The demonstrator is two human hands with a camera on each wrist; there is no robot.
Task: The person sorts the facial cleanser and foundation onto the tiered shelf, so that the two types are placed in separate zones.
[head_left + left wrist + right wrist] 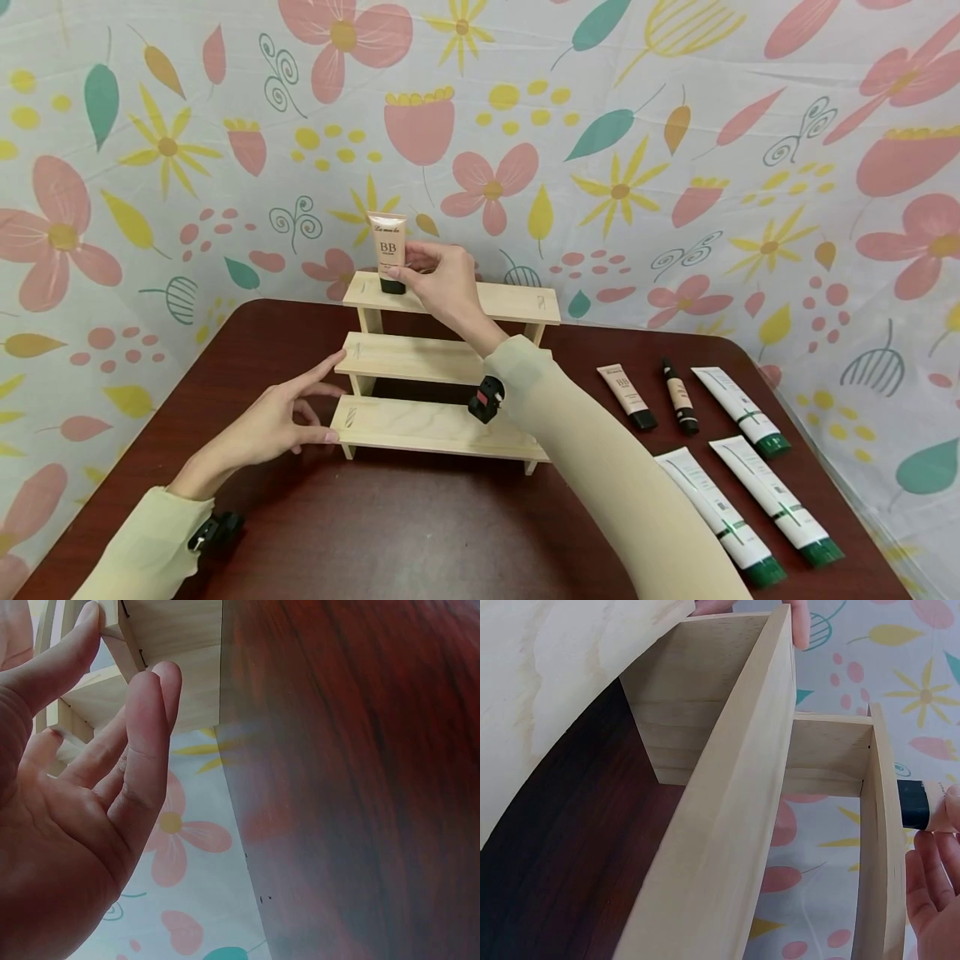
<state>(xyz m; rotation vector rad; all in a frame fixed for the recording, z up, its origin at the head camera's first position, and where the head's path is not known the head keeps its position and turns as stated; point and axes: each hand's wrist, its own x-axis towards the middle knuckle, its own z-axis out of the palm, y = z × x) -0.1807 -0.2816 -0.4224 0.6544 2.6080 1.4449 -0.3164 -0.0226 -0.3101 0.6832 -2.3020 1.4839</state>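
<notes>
A three-tier wooden stand (442, 425) stands on the table. Near the left end of its top tier is a beige BB cream tube (387, 242), upright on its black cap. My right hand (447, 283) pinches the tube between thumb and fingers; in the right wrist view, the black cap (913, 804) meets the top board. At the stand's left side is my left hand (262, 425), its thumb on the bottom tier's end and its index finger at the middle tier's end. The left wrist view shows the other fingers of that hand (67, 825) holding nothing.
On the table (420, 533) to the right lie another BB cream tube (627, 397), a slim black-capped beige tube (679, 398) and several white tubes with green caps, one (742, 412) at the back. A flower-patterned cloth (487, 125) hangs close behind the stand.
</notes>
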